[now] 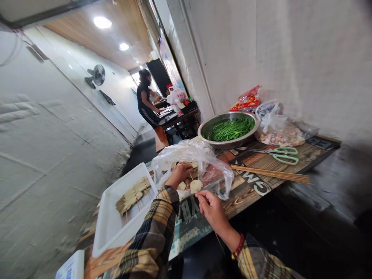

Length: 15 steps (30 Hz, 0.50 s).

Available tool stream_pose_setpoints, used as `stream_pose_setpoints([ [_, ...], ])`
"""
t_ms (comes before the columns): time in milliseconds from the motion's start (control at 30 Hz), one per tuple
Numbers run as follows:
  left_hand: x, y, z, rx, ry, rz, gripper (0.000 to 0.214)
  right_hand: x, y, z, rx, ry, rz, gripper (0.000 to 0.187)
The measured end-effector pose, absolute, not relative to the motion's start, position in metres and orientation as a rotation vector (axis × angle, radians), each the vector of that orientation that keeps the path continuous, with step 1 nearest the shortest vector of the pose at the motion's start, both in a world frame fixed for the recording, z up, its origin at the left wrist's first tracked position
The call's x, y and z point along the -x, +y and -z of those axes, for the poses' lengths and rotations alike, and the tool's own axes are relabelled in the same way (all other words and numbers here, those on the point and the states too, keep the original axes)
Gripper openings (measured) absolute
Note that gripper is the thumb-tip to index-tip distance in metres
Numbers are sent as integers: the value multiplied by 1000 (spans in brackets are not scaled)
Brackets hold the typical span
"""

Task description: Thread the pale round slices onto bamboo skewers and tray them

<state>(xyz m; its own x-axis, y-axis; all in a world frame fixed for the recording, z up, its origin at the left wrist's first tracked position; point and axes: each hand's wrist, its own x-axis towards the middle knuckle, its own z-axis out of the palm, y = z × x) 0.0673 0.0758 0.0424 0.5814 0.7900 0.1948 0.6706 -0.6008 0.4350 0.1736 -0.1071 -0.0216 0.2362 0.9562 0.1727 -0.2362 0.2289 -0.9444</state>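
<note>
My right hand (pixel 209 207) pinches a thin wooden skewer (pixel 217 241), which runs up through a pale, flat slice (pixel 196 186). The skewer's tip sticks out above that slice. Just beyond it, my left hand (pixel 180 174) is at the mouth of a clear plastic bag (pixel 222 174), its fingers curled on another pale slice (pixel 194 166). More such slices lie inside the bag, partly hidden by the plastic and my hand. To the left, a white tray (pixel 109 230) holds a stack of skewered slices (pixel 133 195), with stick ends showing.
A steel bowl (pixel 200 130) of green chives (pixel 231 130) stands at the back. Beside it are a knotted bag (pixel 280 130), a red packet (pixel 247 99), green-handled scissors (pixel 286 154) and loose skewers (pixel 273 174). A person (pixel 145 99) stands at a farther table.
</note>
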Motion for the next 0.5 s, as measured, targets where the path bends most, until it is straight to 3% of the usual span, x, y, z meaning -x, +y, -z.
stream_pose_setpoints([
  [233,-68,73,-39,-2056,1372,-864,17,-172,-105,25,975,-944,-1024,29],
  [367,-62,52,-40,-1468,1133,-1121,24,-171,-105,28,968,-929,-1043,29],
  [500,-51,24,-35,-1100,965,-1124,30,-170,-105,32,992,-920,-1055,29],
])
